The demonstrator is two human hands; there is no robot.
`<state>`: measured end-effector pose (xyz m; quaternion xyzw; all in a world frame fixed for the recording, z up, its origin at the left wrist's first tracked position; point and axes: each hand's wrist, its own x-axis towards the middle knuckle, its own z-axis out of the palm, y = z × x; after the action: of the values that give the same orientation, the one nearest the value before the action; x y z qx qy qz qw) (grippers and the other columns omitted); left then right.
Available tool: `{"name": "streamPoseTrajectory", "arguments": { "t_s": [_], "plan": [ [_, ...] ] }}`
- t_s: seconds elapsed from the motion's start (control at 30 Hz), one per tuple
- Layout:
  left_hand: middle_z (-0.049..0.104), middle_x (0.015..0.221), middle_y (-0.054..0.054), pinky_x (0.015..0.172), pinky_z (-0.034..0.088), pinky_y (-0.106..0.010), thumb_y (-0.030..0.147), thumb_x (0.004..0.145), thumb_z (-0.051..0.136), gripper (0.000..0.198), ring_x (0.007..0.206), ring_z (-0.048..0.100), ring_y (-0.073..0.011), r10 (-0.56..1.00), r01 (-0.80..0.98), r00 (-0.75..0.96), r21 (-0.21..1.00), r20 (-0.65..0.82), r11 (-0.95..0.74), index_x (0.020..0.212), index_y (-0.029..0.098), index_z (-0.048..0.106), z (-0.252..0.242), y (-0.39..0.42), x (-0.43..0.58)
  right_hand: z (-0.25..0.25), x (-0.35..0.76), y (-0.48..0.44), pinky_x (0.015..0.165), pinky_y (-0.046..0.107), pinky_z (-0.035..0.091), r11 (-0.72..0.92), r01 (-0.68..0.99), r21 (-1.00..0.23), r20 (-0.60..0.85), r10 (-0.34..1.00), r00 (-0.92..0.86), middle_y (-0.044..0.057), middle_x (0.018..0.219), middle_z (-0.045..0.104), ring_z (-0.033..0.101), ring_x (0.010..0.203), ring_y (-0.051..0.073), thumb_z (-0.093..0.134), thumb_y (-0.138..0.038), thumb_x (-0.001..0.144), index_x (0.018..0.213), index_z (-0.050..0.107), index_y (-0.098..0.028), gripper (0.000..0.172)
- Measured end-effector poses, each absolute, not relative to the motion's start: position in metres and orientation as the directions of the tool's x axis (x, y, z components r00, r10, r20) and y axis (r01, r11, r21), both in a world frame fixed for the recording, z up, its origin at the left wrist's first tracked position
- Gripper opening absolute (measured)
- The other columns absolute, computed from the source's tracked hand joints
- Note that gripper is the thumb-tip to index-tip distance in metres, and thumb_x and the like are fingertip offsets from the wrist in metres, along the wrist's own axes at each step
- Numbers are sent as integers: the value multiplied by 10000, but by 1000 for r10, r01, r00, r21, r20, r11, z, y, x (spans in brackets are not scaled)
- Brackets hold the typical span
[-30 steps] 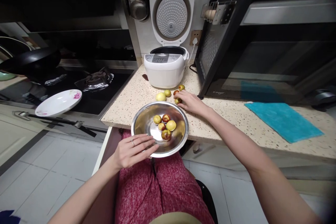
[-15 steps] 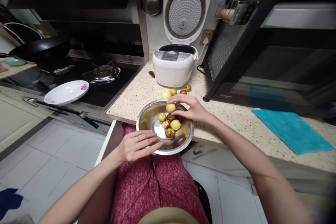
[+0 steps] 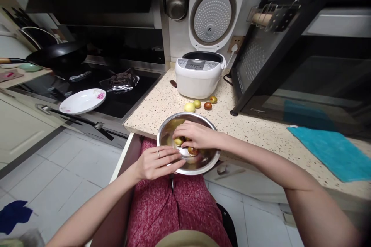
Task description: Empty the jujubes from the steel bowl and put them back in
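Note:
A shiny metal bowl (image 3: 207, 168) sits low at the counter's front edge, over my lap, with several jujubes inside. My left hand (image 3: 159, 162) grips its near left rim, fingers laid over the edge and the thumb mostly hidden. Inside the bowl, my right hand (image 3: 193, 134) curls its fingers down around jujubes. A yellow-green jujube (image 3: 179, 141) shows at its fingertips, and a brown-spotted jujube (image 3: 193, 151) lies just below the palm. The hand covers the other fruit. Behind the bowl, a pale green jujube (image 3: 189, 107) and a red-brown jujube (image 3: 208, 105) lie among several on the counter.
A white rice cooker (image 3: 199, 81) stands behind the fruit, lid raised. On the right are a dark oven (image 3: 290, 81) and a turquoise cloth (image 3: 330, 154). A flowered plate (image 3: 82, 101) rests at the stove's front edge, with a black wok (image 3: 62, 52) behind it.
My right hand has moved down and left, from the bowl's far side into its middle, with a yellow-green jujube. My left hand stays at the rim. The view has shifted slightly.

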<state>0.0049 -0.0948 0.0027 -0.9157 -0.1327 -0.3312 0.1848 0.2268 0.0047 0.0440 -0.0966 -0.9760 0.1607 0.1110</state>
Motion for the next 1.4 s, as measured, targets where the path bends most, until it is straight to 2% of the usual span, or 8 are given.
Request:
{"name": "streamPoseTrajectory", "arguments": {
  "t_s": [0.2, 0.33, 0.47, 0.6, 0.83, 1.0, 1.2, 1.4],
  "plan": [
    [791, 1069, -36, 980, 624, -288, 172, 969, 632, 194, 1061, 744, -154, 128, 368, 746, -245, 653, -897, 1143, 150, 714, 2, -96, 4, 44, 226, 3, 981, 386, 464, 920, 166, -355, 177, 241, -954, 70, 1125, 710, 624, 1064, 219, 751, -167, 857, 1140, 667, -181, 295],
    [787, 1076, -50, 980, 625, -306, 162, 980, 608, 204, 1075, 739, -165, 134, 369, 743, -235, 656, -899, 1156, 138, 708, 3, -96, 4, 57, 240, 10, 980, 391, 499, 886, 113, -450, 299, 269, -916, 78, 1172, 703, 636, 1097, 208, 701, -210, 909, 1198, 661, -197, 292],
    [783, 1085, -56, 999, 618, -316, 154, 984, 596, 214, 1086, 733, -165, 125, 360, 740, -233, 660, -903, 1168, 128, 701, 1, -96, 4, 64, 275, 38, 929, 397, 534, 835, 252, -489, 564, 523, -639, 59, 1100, 723, 666, 1029, 204, 618, -243, 961, 1098, 696, -224, 159],
    [779, 1090, -57, 997, 616, -317, 152, 991, 583, 223, 1096, 728, -165, 134, 372, 726, -220, 674, -902, 1183, 133, 696, -1, -96, 3, 43, 313, 70, 866, 398, 547, 722, 519, -457, 654, 669, -353, 76, 1000, 723, 677, 937, 231, 587, -206, 944, 990, 706, -202, 127],
    [775, 1099, -63, 1003, 612, -329, 141, 1004, 553, 233, 1102, 725, -169, 134, 355, 742, -214, 657, -910, 1195, 122, 685, 3, -97, 3, 10, 321, 84, 994, 460, 512, 686, 671, -281, 520, 697, -494, 138, 1190, 684, 623, 1118, 283, 514, -117, 931, 1205, 665, -153, 315],
    [776, 1102, -55, 1012, 606, -320, 141, 1007, 550, 228, 1106, 722, -162, 134, 360, 747, -225, 652, -906, 1190, 125, 685, 4, -96, 4, 3, 310, 83, 1039, 485, 479, 707, 664, -244, 462, 686, -562, 150, 1284, 635, 565, 1197, 289, 497, -106, 934, 1353, 573, -143, 427],
    [783, 1076, -47, 1003, 611, -312, 144, 998, 570, 209, 1090, 729, -157, 131, 365, 743, -234, 656, -901, 1169, 128, 691, 5, -96, 5, 3, 310, 82, 916, 412, 515, 654, 696, -295, 453, 738, -501, 127, 1193, 603, 603, 1051, 261, 529, -73, 885, 1277, 591, -164, 408],
    [789, 1060, -42, 976, 622, -299, 150, 1010, 553, 200, 1068, 736, -150, 127, 373, 740, -246, 661, -895, 1139, 132, 704, 8, -97, 6, 1, 310, 83, 908, 399, 485, 666, 662, -343, 436, 737, -516, 102, 1065, 632, 593, 998, 259, 596, -124, 872, 1110, 614, -165, 241]
  ]
}}
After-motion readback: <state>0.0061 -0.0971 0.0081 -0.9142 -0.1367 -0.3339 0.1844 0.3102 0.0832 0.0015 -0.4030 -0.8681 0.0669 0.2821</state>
